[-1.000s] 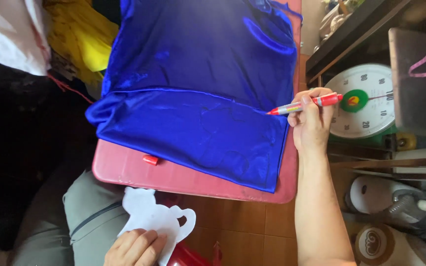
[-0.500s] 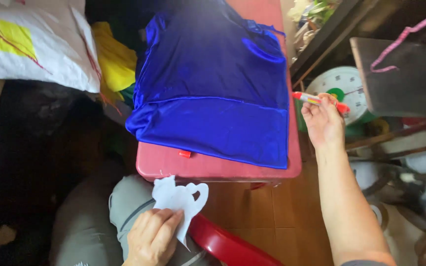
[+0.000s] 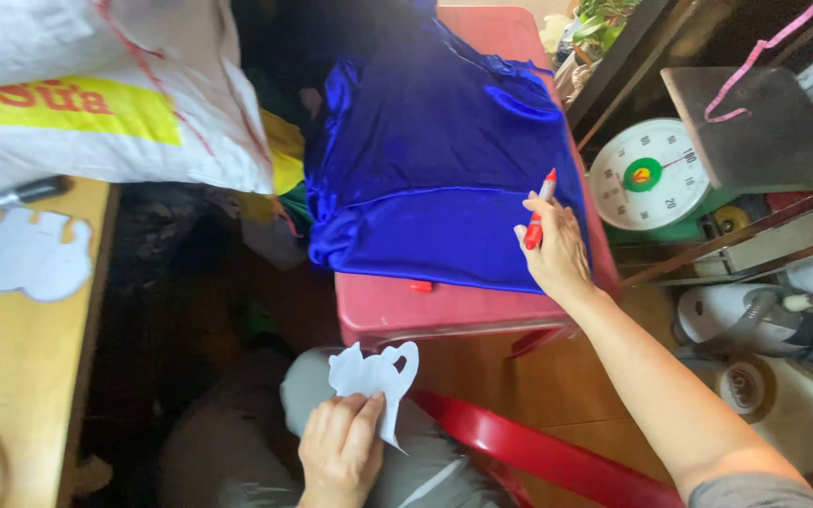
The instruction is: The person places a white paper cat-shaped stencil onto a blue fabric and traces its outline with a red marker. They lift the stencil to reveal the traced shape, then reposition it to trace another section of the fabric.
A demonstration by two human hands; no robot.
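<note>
My right hand (image 3: 557,252) grips a red marker (image 3: 539,209) upright, resting on the right edge of a shiny blue cloth (image 3: 435,179). The cloth is spread over a red plastic table (image 3: 397,309). A small red cap (image 3: 421,286) lies on the table just below the cloth's front hem. My left hand (image 3: 339,450) is low over my lap, holding a white paper cut-out shaped like an animal (image 3: 374,374) by its lower edge.
A wooden desk (image 3: 21,357) at left carries another pale cut-out (image 3: 28,256). A large white sack (image 3: 96,94) lies at upper left. A dial weighing scale (image 3: 649,177) stands right of the table. A red plastic chair edge (image 3: 538,452) is under my right arm.
The view has swung left, revealing the desk and sack. My right hand turned the marker from lying sideways to upright and moved onto the cloth's right edge. The left hand still holds the cut-out.
</note>
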